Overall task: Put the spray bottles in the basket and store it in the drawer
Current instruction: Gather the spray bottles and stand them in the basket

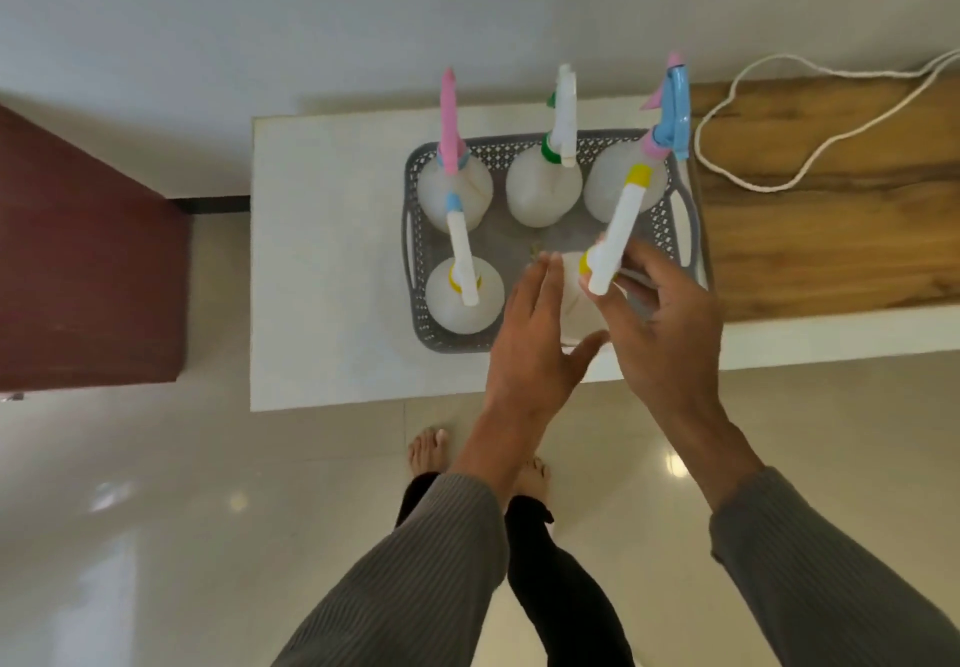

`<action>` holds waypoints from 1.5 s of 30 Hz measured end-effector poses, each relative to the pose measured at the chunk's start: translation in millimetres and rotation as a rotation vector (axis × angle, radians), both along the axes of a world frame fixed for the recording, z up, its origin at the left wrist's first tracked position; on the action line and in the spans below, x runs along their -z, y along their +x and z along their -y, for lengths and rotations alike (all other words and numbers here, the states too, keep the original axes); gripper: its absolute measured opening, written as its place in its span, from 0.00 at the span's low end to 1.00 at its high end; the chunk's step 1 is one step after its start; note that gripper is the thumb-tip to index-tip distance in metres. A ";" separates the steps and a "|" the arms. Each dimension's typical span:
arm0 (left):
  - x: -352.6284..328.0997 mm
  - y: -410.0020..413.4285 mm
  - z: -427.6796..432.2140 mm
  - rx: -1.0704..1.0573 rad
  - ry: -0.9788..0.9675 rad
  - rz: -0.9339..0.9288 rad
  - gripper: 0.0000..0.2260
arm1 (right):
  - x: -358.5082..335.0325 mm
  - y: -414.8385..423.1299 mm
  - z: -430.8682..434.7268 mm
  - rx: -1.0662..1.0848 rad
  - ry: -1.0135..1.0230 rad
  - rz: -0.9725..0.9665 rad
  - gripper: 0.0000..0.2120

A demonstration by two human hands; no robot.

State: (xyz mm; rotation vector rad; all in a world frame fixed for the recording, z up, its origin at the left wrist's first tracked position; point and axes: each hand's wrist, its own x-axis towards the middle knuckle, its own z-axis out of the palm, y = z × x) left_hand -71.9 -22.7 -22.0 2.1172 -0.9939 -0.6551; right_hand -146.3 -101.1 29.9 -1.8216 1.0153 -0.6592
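A grey perforated basket [415,250] stands on a white table [322,250]. Three white spray bottles stand along its back: one with a pink nozzle [454,188], one with a green collar [543,188] and one with a pink and blue head [610,183]. A yellow-collared bottle [465,302] stands at the front left. Another yellow-collared bottle [579,297] is at the front right, between my hands. My right hand [670,318] curls loosely around its neck below the white sprayer. My left hand [530,339] lies flat against its left side, fingers straight and thumb out.
A wooden countertop [831,229] adjoins the table on the right, with a white cord [737,94] looped on it. A dark red cabinet [88,261] stands to the left. My bare feet are on the glossy tiled floor [208,510] in front of the table.
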 end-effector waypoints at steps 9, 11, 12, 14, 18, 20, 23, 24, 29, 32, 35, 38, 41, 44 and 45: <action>31.6 19.2 32.4 -0.001 0.116 -0.007 0.32 | 40.5 9.8 22.5 0.014 -0.047 -0.114 0.13; 34.5 19.3 32.3 -0.014 0.140 -0.006 0.33 | 44.1 11.1 23.6 -0.008 -0.034 -0.136 0.13; 35.3 18.7 32.0 -0.020 0.151 -0.009 0.33 | 45.1 11.7 24.1 -0.022 -0.026 -0.145 0.13; 35.7 17.7 31.5 -0.030 0.167 -0.017 0.33 | 46.5 12.3 25.1 -0.043 -0.024 -0.154 0.14; 35.9 17.6 28.8 -0.007 0.185 0.006 0.32 | 48.0 11.1 25.4 -0.083 -0.047 -0.187 0.17; 37.3 17.3 27.6 0.024 0.198 0.018 0.32 | 49.3 8.8 24.1 -0.088 -0.052 -0.196 0.16; 39.2 17.7 28.3 0.037 0.213 0.031 0.32 | 50.8 7.1 24.3 -0.063 0.003 -0.183 0.16; 39.5 17.9 28.5 0.035 0.212 0.035 0.32 | 51.6 6.9 24.7 -0.057 0.012 -0.189 0.17; 41.0 18.5 26.7 0.044 0.215 0.038 0.32 | 53.6 7.0 24.0 -0.052 -0.004 -0.188 0.18; 42.8 19.4 25.0 0.051 0.201 0.035 0.33 | 55.4 6.7 22.5 -0.065 0.026 -0.190 0.18; 41.4 18.2 19.2 0.077 0.180 0.049 0.35 | 54.9 2.1 16.2 -0.087 0.100 -0.210 0.25; 35.0 12.5 4.9 0.109 0.124 0.033 0.38 | 54.6 -13.3 1.3 0.025 0.110 -0.201 0.30; 24.0 0.1 -16.8 0.176 0.066 -0.036 0.38 | 55.8 -38.8 -22.9 0.171 0.140 -0.222 0.31; 15.3 -15.5 -45.4 0.272 0.066 -0.023 0.34 | 59.5 -70.6 -52.5 0.284 0.162 -0.275 0.30; 13.6 -21.2 -55.6 0.316 0.066 0.005 0.33 | 61.5 -82.1 -63.2 0.311 0.178 -0.290 0.29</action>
